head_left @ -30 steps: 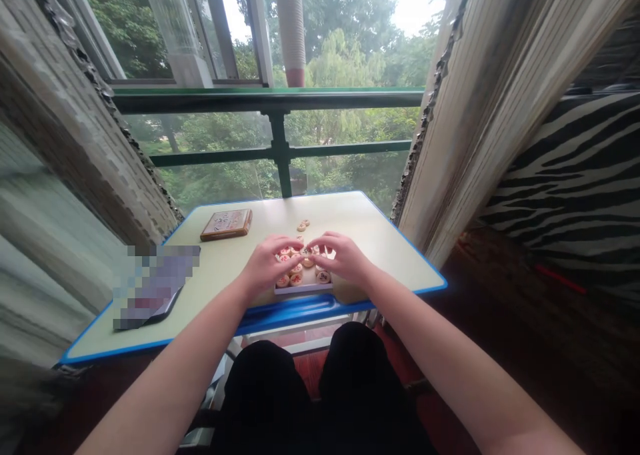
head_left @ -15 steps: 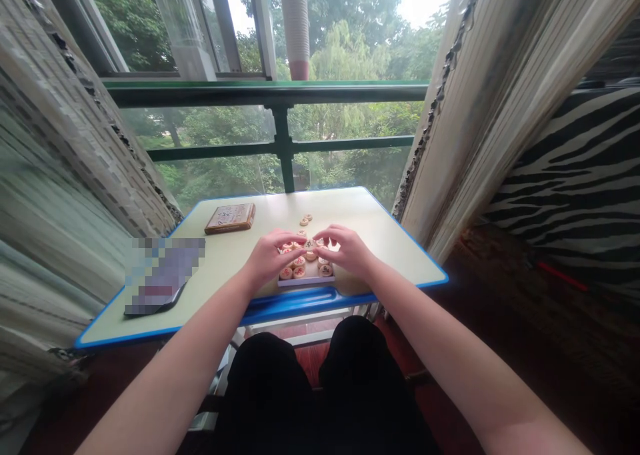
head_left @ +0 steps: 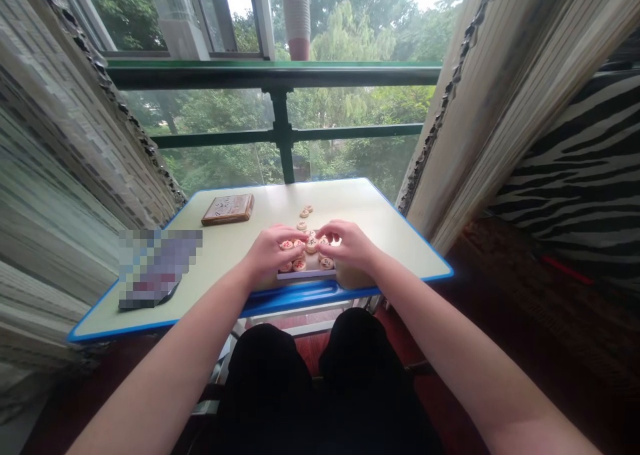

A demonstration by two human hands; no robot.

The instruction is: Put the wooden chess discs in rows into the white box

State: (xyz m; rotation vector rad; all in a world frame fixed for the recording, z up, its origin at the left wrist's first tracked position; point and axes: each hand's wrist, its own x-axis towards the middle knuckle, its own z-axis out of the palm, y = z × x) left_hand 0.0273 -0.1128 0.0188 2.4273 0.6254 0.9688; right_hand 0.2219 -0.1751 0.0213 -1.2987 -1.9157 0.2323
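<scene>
My left hand (head_left: 274,248) comes in from the left over a shallow white box (head_left: 305,275) at the table's near edge. Its curved fingertips touch the left side of a round xiangqi piece (head_left: 311,243) with a dark character. From the right, my right hand (head_left: 349,243) meets the same piece with bent thumb and fingers. Red-marked pieces (head_left: 299,265) stand in the box's left part, partly under my left hand. A dark-marked piece (head_left: 327,263) lies at its right. Bare box floor shows between these groups. My fingers hide some pieces behind.
Several loose pieces (head_left: 305,213) lie beyond the box on the pale, blue-edged table (head_left: 390,241). A closed brown box (head_left: 228,209) is at the back left, and a blurred-out dark flat device (head_left: 160,271) at the left. Curtains flank the table; a green railing (head_left: 200,75) runs behind.
The camera view has tilted slightly down, so the scene sits higher. Both hands stay around the middle piece, with only a slight shift of the fingers.
</scene>
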